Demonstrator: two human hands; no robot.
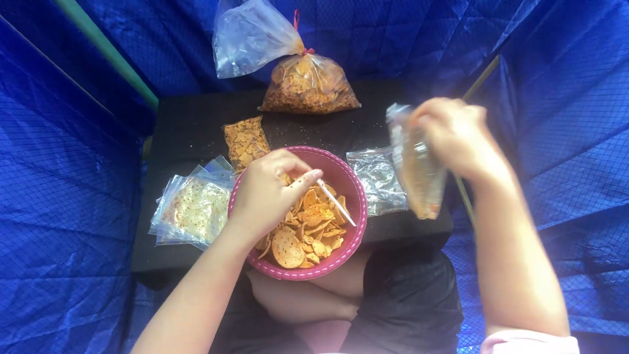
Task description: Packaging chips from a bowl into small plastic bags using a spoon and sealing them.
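A small clear plastic bag of orange chips (417, 172) was gripped by the closed fingers of the right hand (455, 134) over the table's right edge; chips could have been spilled there had it tipped; a thin white stick (338, 204) was pinched by the left hand (268, 190) over the pink round plastic bowl of chips (350, 244); the black table (196, 124) was crowded by a large tied bag of chips (308, 85), a small filled packet (246, 141) and flat packets (193, 210).

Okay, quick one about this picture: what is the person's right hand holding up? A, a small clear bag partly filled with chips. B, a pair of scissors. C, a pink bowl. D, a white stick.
A: the right hand grips the top of a small clear bag with chips in its lower part, raised to the right of the pink bowl, while the left hand holds the white stick over the bowl.
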